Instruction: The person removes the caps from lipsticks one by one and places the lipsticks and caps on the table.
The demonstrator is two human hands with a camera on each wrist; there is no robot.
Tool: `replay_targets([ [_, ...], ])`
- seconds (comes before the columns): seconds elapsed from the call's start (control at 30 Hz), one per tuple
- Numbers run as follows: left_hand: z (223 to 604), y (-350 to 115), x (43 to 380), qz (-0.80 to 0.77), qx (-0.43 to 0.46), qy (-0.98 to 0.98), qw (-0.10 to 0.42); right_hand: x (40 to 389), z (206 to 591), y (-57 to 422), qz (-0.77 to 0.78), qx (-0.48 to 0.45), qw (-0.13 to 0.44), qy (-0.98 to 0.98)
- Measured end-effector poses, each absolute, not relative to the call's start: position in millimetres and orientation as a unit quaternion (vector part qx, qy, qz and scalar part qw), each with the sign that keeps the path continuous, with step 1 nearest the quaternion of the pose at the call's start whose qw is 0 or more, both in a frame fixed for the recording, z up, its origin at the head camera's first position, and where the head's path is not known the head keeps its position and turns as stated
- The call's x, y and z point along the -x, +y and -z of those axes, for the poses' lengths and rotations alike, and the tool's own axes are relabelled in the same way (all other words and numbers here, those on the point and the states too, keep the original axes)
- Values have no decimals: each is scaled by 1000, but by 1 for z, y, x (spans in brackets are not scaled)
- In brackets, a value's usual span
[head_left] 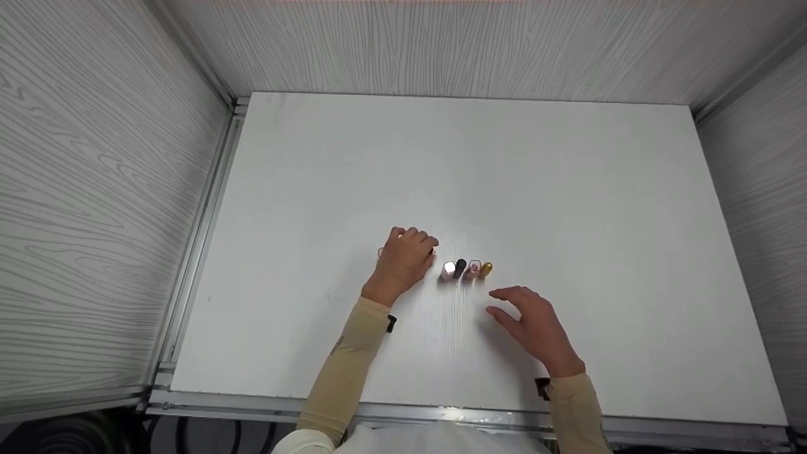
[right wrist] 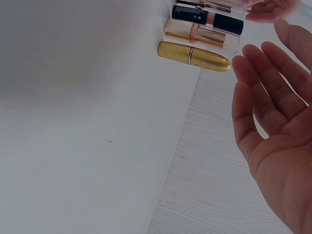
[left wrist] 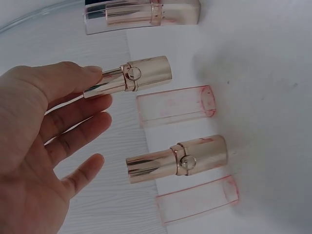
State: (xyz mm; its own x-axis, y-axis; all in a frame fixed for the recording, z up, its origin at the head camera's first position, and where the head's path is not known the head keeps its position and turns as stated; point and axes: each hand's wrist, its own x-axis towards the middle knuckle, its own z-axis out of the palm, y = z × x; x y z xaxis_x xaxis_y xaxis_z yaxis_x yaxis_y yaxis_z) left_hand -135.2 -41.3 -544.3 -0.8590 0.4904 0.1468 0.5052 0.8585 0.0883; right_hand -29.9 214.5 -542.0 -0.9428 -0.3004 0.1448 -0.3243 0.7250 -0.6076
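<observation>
My left hand [head_left: 403,261] pinches a gold lipstick tube [left wrist: 153,73] by its upper end between thumb and index finger, the other fingers spread. Beside that tube, in the left wrist view, a clear pink-edged cap [left wrist: 175,106], a second gold lipstick tube [left wrist: 178,159] and another clear cap [left wrist: 197,200] stand in a line. From above, the hand hides most of these. My right hand [head_left: 533,321] hovers over the table with fingers loosely bent and nothing in them. Nearest to it stands a bullet-shaped gold lipstick [right wrist: 195,56].
Right of my left hand, a short row holds a clear-capped lipstick [head_left: 448,270], a black tube [head_left: 460,268], another clear-capped lipstick [head_left: 474,270] and the gold one. All stand on a white table [head_left: 504,176] with wood-grain panels [head_left: 441,50] on three sides.
</observation>
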Motion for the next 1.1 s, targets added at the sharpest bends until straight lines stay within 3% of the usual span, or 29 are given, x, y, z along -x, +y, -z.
replay_targets([
  [0.6, 553, -40, 135, 47, 251, -967, 16, 31, 543, 215, -331, -174, 26, -927],
  [0.87, 533, -39, 129, 50, 281, -955, 82, 31, 543, 214, -329, -172, 26, -928],
  [1.1, 528, -32, 122, 45, 319, -944, 70, 31, 542, 213, -332, -172, 25, -927],
])
